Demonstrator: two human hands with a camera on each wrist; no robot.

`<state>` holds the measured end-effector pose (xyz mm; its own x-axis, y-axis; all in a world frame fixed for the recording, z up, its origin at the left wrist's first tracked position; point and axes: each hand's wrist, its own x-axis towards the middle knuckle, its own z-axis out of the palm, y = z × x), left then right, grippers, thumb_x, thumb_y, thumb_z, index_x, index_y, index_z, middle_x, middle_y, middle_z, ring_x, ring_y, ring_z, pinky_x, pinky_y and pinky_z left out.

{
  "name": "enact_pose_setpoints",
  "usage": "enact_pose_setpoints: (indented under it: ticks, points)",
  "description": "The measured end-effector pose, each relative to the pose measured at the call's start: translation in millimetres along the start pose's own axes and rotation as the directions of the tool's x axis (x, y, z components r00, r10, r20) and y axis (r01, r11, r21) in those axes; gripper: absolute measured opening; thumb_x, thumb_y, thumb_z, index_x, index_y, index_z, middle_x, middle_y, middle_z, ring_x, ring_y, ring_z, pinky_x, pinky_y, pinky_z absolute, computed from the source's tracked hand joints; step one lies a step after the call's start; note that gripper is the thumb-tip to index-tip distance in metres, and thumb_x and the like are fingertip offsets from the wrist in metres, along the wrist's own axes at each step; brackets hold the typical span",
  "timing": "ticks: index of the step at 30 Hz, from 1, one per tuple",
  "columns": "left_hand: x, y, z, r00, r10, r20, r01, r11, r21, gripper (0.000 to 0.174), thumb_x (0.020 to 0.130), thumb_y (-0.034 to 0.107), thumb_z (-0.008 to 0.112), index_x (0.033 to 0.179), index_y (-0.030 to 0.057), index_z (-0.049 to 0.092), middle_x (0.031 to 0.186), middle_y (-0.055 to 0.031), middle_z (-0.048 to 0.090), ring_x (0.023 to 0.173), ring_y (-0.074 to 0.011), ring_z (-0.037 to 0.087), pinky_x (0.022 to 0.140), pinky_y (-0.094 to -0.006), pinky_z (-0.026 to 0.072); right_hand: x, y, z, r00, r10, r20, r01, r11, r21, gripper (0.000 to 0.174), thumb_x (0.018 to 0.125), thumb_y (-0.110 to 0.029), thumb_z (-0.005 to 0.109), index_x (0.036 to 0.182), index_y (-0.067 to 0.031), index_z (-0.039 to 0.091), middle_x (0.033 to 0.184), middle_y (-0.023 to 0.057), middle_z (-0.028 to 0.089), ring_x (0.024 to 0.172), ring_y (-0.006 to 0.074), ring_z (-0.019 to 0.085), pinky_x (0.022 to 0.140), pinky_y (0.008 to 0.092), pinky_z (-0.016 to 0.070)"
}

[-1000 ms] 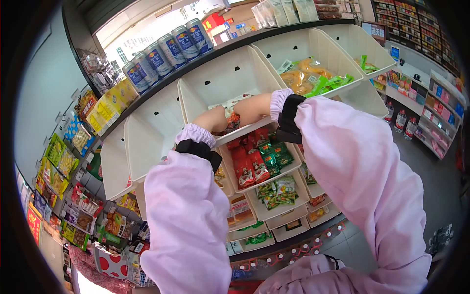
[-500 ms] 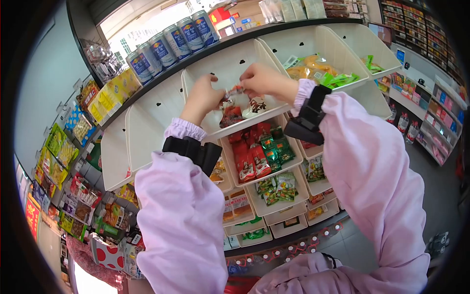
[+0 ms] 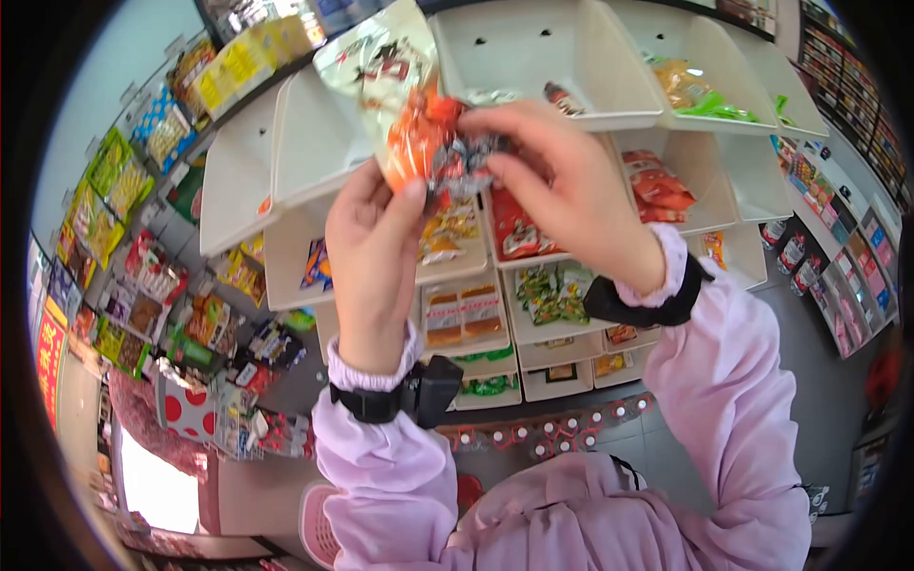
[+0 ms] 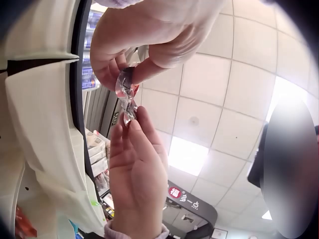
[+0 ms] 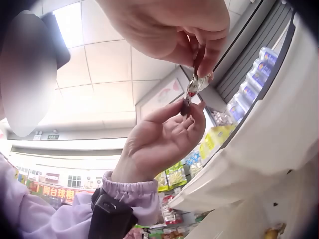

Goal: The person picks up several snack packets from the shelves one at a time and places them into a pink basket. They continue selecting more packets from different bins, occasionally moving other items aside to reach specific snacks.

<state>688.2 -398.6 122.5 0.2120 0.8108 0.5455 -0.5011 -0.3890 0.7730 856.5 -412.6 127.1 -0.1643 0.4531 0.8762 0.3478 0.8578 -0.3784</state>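
Observation:
A white and orange snack bag with a crinkled silvery part is held up before the bins in the head view. My left hand pinches its lower edge, thumb in front. From the other side, my right hand pinches the silvery part. In the left wrist view, my left hand is above and my right hand below, with the shiny wrapper edge-on between them. The right wrist view shows my right hand above my left hand, both gripping the wrapper.
Behind the hands, a white upper bin contains a small dark packet. Lower bins hold red packets, green packets and packaged bread. Hanging snack bags line the left side; a pink basket is below.
Both hands have come up out of the upper bin, closer to the head camera, bringing the bag with them. The bins and shelves appear shifted in the head view.

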Motion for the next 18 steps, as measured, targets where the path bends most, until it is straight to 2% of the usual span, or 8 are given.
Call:
enact_pose_setpoints:
  ticks: [1, 2, 5, 8, 9, 13, 17, 18]
  points:
    - [-21, -1, -14, 0.999, 0.008, -0.044, -0.006, 0.999, 0.047, 0.042, 0.079, -0.001, 0.052, 0.117, -0.0067, 0.036, 0.108, -0.0133, 0.051, 0.096, -0.0168, 0.052, 0.081, -0.0288, 0.0444, -11, -4, 17, 0.999, -0.039, 0.001, 0.039, 0.998, 0.050, 0.028, 0.074, 0.002, 0.048, 0.102, 0.0003, 0.051, 0.091, 0.0145, 0.051, 0.083, 0.0273, 0.051, 0.072, 0.0314, 0.0407]
    - [-45, -4, -29, 0.996, 0.016, -0.093, -0.007, 0.995, 0.095, 0.042, 0.079, -0.001, 0.052, 0.117, -0.0066, 0.036, 0.109, -0.0133, 0.050, 0.097, -0.0168, 0.051, 0.081, -0.0287, 0.0442, -22, -10, 31, 0.997, -0.025, 0.077, 0.021, 0.998, 0.055, 0.028, 0.074, 0.002, 0.049, 0.102, 0.0007, 0.050, 0.091, 0.0144, 0.051, 0.085, 0.0290, 0.050, 0.074, 0.0327, 0.0399]
    - [-122, -7, -72, 0.970, -0.026, -0.242, 0.054, 0.992, 0.110, 0.040, 0.079, -0.002, 0.052, 0.116, -0.0050, 0.037, 0.110, -0.0129, 0.049, 0.098, -0.0173, 0.051, 0.083, -0.0294, 0.0433, -70, -22, 87, 0.962, 0.107, 0.251, -0.155, 0.971, 0.179, 0.029, 0.075, 0.002, 0.049, 0.104, -0.0006, 0.049, 0.094, 0.0140, 0.050, 0.085, 0.0284, 0.049, 0.075, 0.0324, 0.0399]
    - [-206, -14, -128, 0.913, -0.145, -0.381, 0.197, 0.975, 0.101, 0.038, 0.079, -0.003, 0.051, 0.115, -0.0046, 0.038, 0.107, -0.0112, 0.051, 0.096, -0.0151, 0.051, 0.081, -0.0280, 0.0438, -127, -31, 154, 0.854, 0.221, 0.471, -0.391, 0.869, 0.302, 0.030, 0.076, 0.001, 0.049, 0.105, -0.0016, 0.049, 0.095, 0.0129, 0.049, 0.084, 0.0270, 0.049, 0.072, 0.0311, 0.0406]
    - [-235, -15, -143, 0.883, -0.180, -0.434, 0.247, 0.964, 0.102, 0.037, 0.079, -0.003, 0.051, 0.114, -0.0045, 0.039, 0.106, -0.0105, 0.052, 0.095, -0.0142, 0.051, 0.080, -0.0271, 0.0438, -151, -31, 182, 0.838, 0.221, 0.498, -0.427, 0.835, 0.348, 0.031, 0.076, 0.001, 0.050, 0.106, -0.0023, 0.049, 0.093, 0.0115, 0.049, 0.080, 0.0231, 0.050, 0.067, 0.0287, 0.0410]
    - [-359, -30, -183, 0.666, -0.315, -0.676, 0.370, 0.927, -0.067, 0.031, 0.082, 0.000, 0.049, 0.112, -0.0023, 0.042, 0.104, -0.0066, 0.053, 0.093, -0.0112, 0.052, 0.080, -0.0239, 0.0421, -229, -54, 265, 0.613, 0.234, 0.755, -0.672, 0.657, 0.342, 0.027, 0.074, 0.002, 0.050, 0.101, -0.0015, 0.052, 0.086, 0.0086, 0.049, 0.072, 0.0166, 0.051, 0.063, 0.0263, 0.0416]
    - [-471, -34, -199, 0.415, -0.494, -0.764, 0.368, 0.859, -0.356, 0.029, 0.083, 0.001, 0.045, 0.112, -0.0007, 0.042, 0.105, -0.0079, 0.053, 0.093, -0.0162, 0.054, 0.078, -0.0309, 0.0467, -322, -80, 337, 0.377, 0.173, 0.910, -0.844, 0.470, 0.260, 0.026, 0.072, 0.002, 0.050, 0.098, -0.0001, 0.054, 0.087, 0.0115, 0.054, 0.073, 0.0171, 0.053, 0.065, 0.0270, 0.0432]
    - [-491, -29, -201, 0.333, -0.539, -0.774, 0.377, 0.828, -0.414, 0.028, 0.084, 0.001, 0.044, 0.112, -0.0005, 0.042, 0.104, -0.0079, 0.053, 0.092, -0.0165, 0.054, 0.077, -0.0311, 0.0476, -330, -91, 348, 0.313, 0.144, 0.939, -0.843, 0.496, 0.205, 0.024, 0.071, 0.001, 0.050, 0.095, 0.0000, 0.055, 0.086, 0.0119, 0.055, 0.076, 0.0186, 0.054, 0.067, 0.0285, 0.0438]
